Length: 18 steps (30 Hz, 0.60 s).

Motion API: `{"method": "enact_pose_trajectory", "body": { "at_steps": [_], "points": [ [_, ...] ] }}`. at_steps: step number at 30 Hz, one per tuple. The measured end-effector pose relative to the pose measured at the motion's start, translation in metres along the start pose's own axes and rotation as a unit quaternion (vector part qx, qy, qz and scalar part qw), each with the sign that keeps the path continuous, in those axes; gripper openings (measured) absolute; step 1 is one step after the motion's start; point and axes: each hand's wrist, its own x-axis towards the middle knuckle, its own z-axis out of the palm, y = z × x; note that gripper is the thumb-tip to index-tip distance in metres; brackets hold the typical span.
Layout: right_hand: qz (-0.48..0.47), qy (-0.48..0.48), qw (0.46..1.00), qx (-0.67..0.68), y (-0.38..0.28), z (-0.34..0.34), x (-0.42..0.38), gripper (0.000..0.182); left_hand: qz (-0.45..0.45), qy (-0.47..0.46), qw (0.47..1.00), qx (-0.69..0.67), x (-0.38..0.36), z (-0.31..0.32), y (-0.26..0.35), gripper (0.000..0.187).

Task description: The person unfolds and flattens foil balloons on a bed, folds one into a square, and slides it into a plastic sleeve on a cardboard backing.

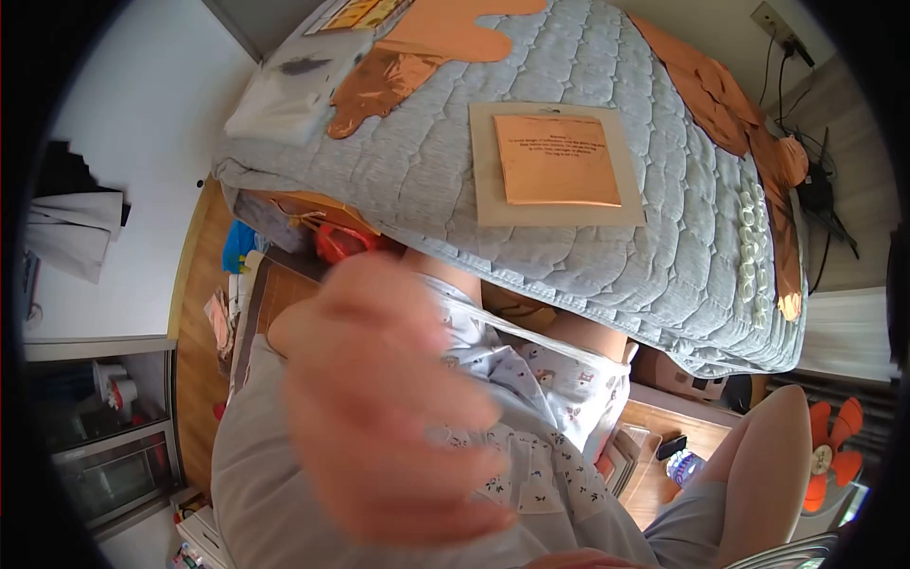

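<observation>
My left hand (379, 408) is raised very close to the camera, in front of my chest and lap. It is smeared by motion, with the fingers pointing right and bent; whether anything is in them cannot be made out. A strip of skin at the bottom edge seems to be part of my right hand (578, 560), its fingers hidden. My bent right arm (768, 474) is at the lower right. Beyond my knees, a copper-coloured printed packet (557, 171) lies on a beige card (493, 211) on the grey quilted bed (408, 180).
Copper foil balloons (384, 85) lie at the bed's far left, with another long foil piece (716, 95) along its right edge. White rings (754, 251) lie near it. An orange-bladed fan (834, 455) stands at right, a glass-front cabinet (109, 474) at left.
</observation>
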Motion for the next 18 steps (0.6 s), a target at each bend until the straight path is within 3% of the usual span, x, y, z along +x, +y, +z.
{"method": "enact_pose_trajectory", "body": {
  "at_steps": [10,12,16,18],
  "points": [
    [-0.033,0.058,0.997,-0.042,-0.01,0.018,-0.011,0.009,0.253,0.022,0.939,0.231,0.018,-0.039,0.019,0.023],
    [-0.033,0.073,0.996,-0.051,-0.012,0.022,-0.015,0.009,0.33,0.104,0.916,0.205,0.022,-0.034,0.003,0.02],
    [-0.046,0.113,0.989,-0.084,-0.01,0.026,-0.018,0.009,0.32,0.124,0.909,0.236,0.022,-0.041,0.005,0.023],
    [-0.056,0.136,0.983,-0.106,-0.007,0.026,-0.017,0.009,0.304,0.073,0.928,0.203,0.02,-0.046,0.0,0.028]
  ]
}}
